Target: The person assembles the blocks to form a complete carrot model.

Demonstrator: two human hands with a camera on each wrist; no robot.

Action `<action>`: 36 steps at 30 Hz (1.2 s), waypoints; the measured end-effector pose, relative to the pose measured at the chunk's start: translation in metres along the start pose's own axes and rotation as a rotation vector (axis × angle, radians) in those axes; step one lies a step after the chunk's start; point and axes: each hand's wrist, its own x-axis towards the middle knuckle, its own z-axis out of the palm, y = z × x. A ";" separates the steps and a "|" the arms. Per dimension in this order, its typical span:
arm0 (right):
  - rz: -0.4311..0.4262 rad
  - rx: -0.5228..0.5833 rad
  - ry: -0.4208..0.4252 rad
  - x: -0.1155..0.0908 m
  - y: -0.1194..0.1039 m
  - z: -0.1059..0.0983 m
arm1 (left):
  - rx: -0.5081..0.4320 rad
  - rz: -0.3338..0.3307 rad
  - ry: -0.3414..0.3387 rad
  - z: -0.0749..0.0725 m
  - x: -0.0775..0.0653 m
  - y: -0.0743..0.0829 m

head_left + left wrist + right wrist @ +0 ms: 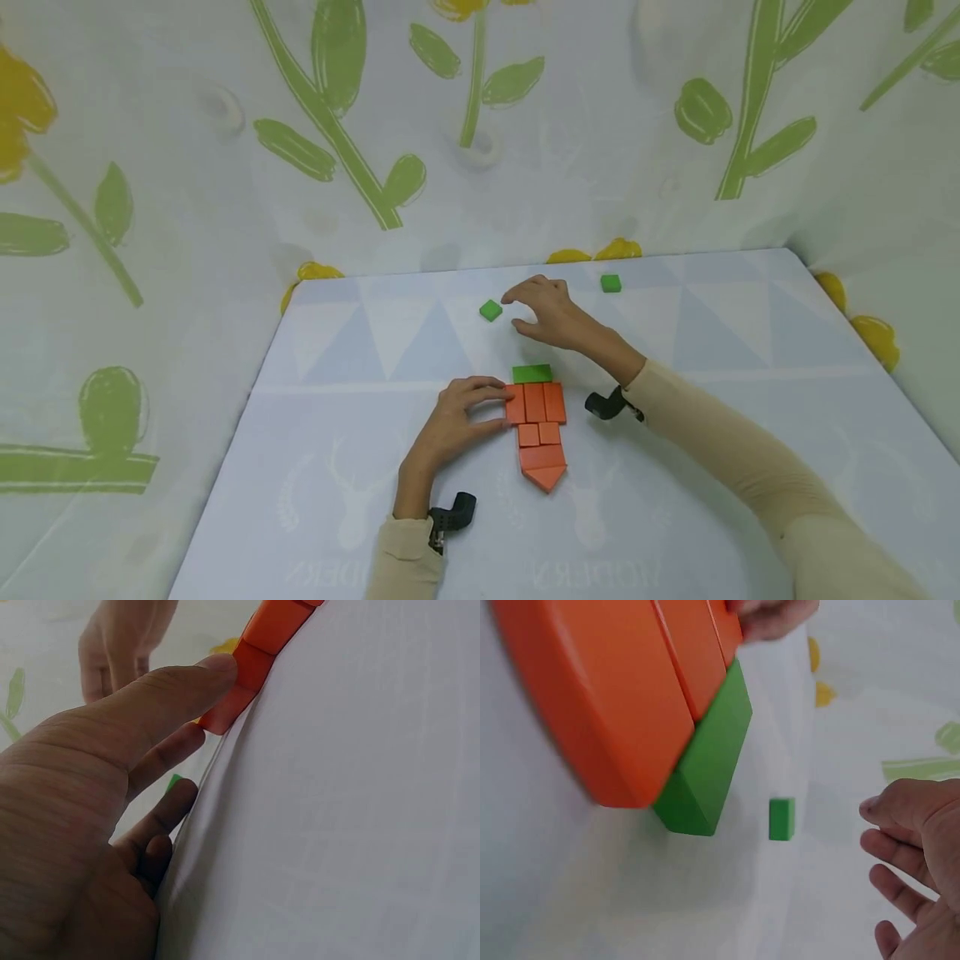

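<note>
My left hand point(455, 422) rests at the left side of a group of orange-red wooden blocks point(535, 403). Its fingertips and thumb touch the leftmost upright block, and the thumb point(180, 690) lies along the block edge in the left wrist view. Three upright blocks stand side by side, with two small square blocks point(539, 434), a wide block and a pointed block point(546, 477) below. A green rectangular block point(532, 373) lies across their top. Over the far part of the table my right hand point(550, 312) hovers, empty, beside a small green block point(491, 311), its fingers loosely bent.
Another small green block point(611, 283) lies near the back edge of the table, right of my right hand. The pale patterned tabletop point(315, 467) meets walls hung with flower-printed cloth point(555, 167) at the back and sides.
</note>
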 end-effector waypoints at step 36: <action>-0.060 -0.012 -0.124 0.041 0.020 0.028 | 0.000 0.014 0.028 0.004 -0.007 0.001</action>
